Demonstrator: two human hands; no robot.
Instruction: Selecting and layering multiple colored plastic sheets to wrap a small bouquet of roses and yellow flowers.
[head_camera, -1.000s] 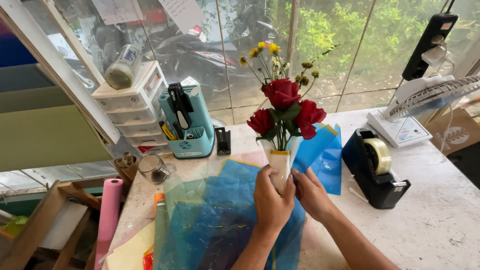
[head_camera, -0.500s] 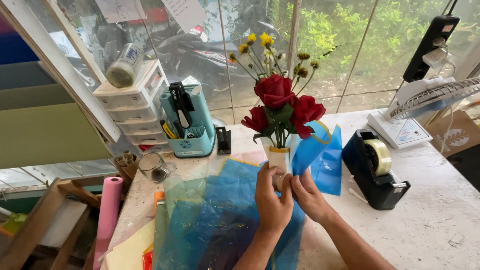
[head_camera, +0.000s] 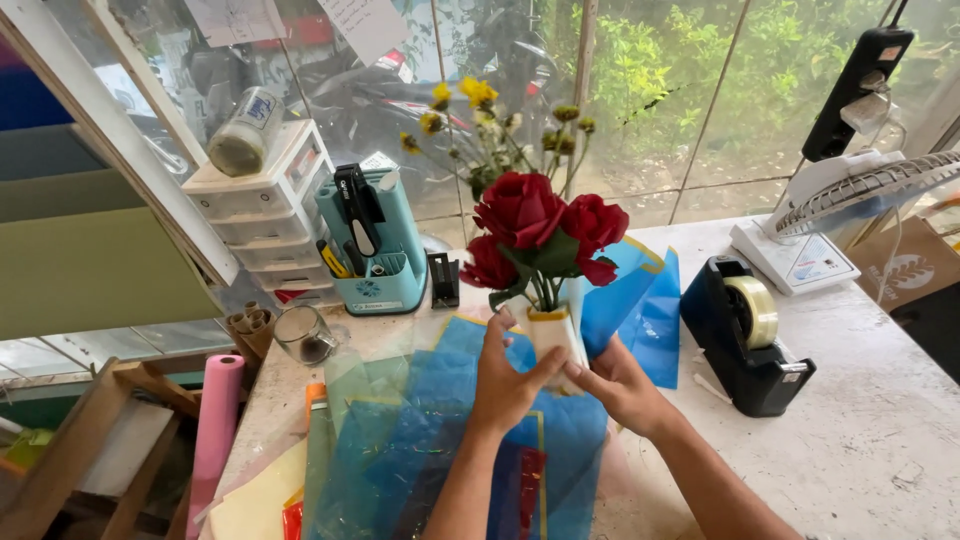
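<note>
since a second ago both hands slid lower: left hand (head_camera: 507, 380) and right hand (head_camera: 618, 385) fingers grasping the rose bouquet (head_camera: 540, 250) wrap, mid-frame over blue cellophane (head_camera: 470, 450); tape dispenser (head_camera: 748, 335) stands right, apart.

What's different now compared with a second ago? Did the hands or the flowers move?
Little changed. The left hand and right hand keep their grip on the white-wrapped stems of the red rose bouquet, which has tipped slightly to the left. The tape dispenser, teal pen holder and blue wrapping sheets stayed put.
</note>
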